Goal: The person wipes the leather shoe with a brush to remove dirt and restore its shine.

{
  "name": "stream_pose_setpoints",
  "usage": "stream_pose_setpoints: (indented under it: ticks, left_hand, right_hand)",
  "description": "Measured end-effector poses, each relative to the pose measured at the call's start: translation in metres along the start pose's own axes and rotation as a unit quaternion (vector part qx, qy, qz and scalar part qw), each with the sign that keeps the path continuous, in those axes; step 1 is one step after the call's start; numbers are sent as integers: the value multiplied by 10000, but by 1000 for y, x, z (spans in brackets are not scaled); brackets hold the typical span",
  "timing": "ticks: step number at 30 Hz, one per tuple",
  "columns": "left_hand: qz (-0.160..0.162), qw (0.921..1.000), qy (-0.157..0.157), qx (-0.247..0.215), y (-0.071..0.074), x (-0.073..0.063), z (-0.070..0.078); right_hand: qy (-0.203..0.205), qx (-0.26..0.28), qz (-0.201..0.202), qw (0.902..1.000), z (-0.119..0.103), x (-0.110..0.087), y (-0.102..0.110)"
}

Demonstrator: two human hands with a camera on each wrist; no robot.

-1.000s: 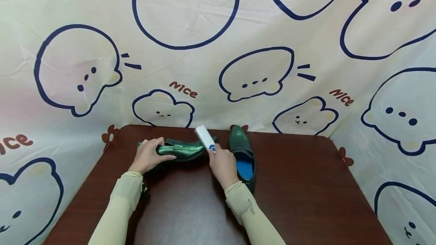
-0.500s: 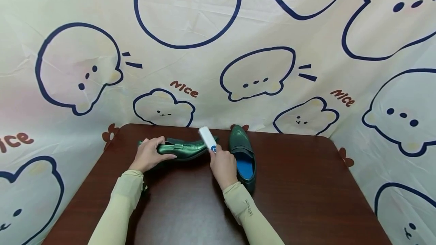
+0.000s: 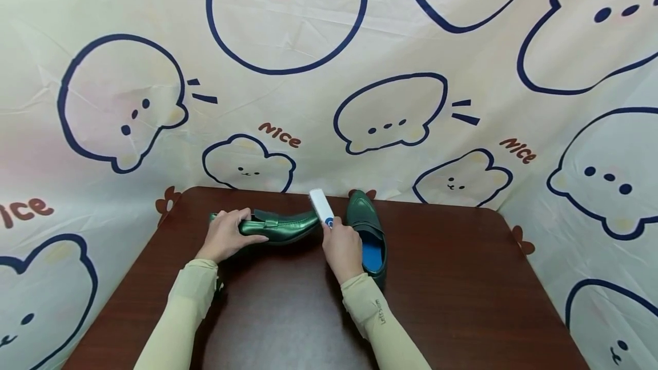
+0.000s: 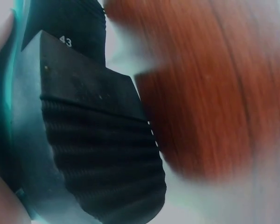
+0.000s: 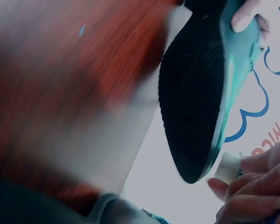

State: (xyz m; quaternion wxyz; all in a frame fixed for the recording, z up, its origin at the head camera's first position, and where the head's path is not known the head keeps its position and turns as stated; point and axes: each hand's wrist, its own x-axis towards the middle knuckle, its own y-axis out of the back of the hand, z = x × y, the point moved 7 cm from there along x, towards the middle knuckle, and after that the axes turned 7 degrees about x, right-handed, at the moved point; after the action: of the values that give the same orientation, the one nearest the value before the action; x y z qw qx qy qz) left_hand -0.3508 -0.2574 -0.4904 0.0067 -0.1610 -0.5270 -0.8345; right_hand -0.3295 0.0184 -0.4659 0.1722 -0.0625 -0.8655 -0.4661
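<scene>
My left hand [image 3: 225,236] grips a shiny green loafer [image 3: 283,228] around its heel end, toe pointing right. The left wrist view shows the loafer's black ridged heel [image 4: 102,154] and the number 43 on the sole. In my right hand [image 3: 343,247] is a small white brush [image 3: 321,207] with a blue mark, tilted up to the left. Its head is right at the loafer's toe, and in the right wrist view the pale bristles [image 5: 227,168] lie beside the toe tip. The black sole [image 5: 191,93] faces that camera.
A second green loafer [image 3: 361,210] with a blue insole stands on the brown table [image 3: 462,278], just right of my right hand, toe toward the back. Behind the table hangs a white cloth [image 3: 308,96] printed with bear outlines.
My right hand has moved the brush slightly to the right, from over the loafer's toe to its tip. My left hand keeps its grip on the loafer, nearly still.
</scene>
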Motion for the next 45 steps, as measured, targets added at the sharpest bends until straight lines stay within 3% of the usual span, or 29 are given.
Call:
stream_pose_setpoints:
  ticks: [6, 11, 16, 20, 26, 35, 39, 45]
  left_hand:
    - [5, 9954, -410, 871, -3, -10, 14]
    - [-140, 9829, -872, 1615, -10, -18, 31]
    - [-360, 9713, -1258, 1988, -20, -27, 42]
    - [-420, 9682, -1282, 2107, -26, -30, 44]
    - [-220, 9694, -1180, 2140, -27, -29, 45]
    - [-457, 9695, -1092, 2146, -31, -27, 45]
    - [-544, 9702, -1079, 2101, -30, -27, 45]
    - [-607, 9714, -1043, 2046, -31, -27, 44]
  right_hand:
    - [311, 660, -831, 9939, -17, -6, -13]
    - [215, 1150, -1559, 9808, -28, -16, -30]
    - [366, 1228, -1980, 9718, -40, -30, -48]
    - [541, 956, -1814, 9773, -44, -35, -51]
    - [655, 721, -1485, 9841, -43, -34, -48]
    - [564, 498, -1321, 9884, -29, -29, -48]
    - [352, 32, -1066, 9937, -12, -24, -43]
    - [226, -877, -281, 9955, 1, -19, -30]
